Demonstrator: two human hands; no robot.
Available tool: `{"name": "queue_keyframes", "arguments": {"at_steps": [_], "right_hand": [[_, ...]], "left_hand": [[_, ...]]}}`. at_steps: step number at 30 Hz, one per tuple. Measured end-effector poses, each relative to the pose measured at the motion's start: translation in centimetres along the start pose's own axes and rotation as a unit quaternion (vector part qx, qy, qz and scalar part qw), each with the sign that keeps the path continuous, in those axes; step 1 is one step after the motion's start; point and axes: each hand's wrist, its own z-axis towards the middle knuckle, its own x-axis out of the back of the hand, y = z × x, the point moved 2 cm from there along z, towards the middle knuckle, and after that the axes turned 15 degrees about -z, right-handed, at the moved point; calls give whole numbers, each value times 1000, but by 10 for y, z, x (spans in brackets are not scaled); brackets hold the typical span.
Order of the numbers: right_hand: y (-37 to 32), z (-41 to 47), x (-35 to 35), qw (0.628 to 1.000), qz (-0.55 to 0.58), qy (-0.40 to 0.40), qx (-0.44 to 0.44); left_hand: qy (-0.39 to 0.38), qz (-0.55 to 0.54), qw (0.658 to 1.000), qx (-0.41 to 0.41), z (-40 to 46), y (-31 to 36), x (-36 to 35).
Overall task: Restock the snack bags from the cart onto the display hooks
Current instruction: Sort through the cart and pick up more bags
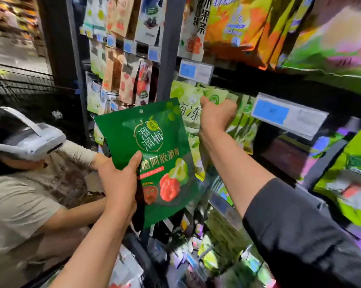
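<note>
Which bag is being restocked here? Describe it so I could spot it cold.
Start at the rack of hanging snack bags filling the frame. In front of it, mid-frame, the left hand grips a glossy dark green plastic pouch by its lower left edge. Unlike the pale lime bags behind, it shows red and green fruit.

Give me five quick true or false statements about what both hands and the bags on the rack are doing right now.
1. The left hand holds a dark green snack bag. True.
2. The right hand hangs idle at the person's side. False: it is raised, its grip on the pale green hanging bags.
3. The dark green bag already hangs on a hook. False: it is held in front of the rack.
4. A blue and white price tag sits right of the right hand. True.
5. The right arm wears a dark sleeve. True.
</note>
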Motion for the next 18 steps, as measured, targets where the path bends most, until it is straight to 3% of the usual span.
{"name": "queue_keyframes", "arguments": {"at_steps": [12, 18], "right_hand": [[-6, 9, -17, 995, -27, 97, -23], [-12, 5, -22, 990, -31, 136, -19]], "left_hand": [[-46, 4, 997, 57, 35, -20, -9], [-53, -30, 990, 125, 53, -39, -5]]}}
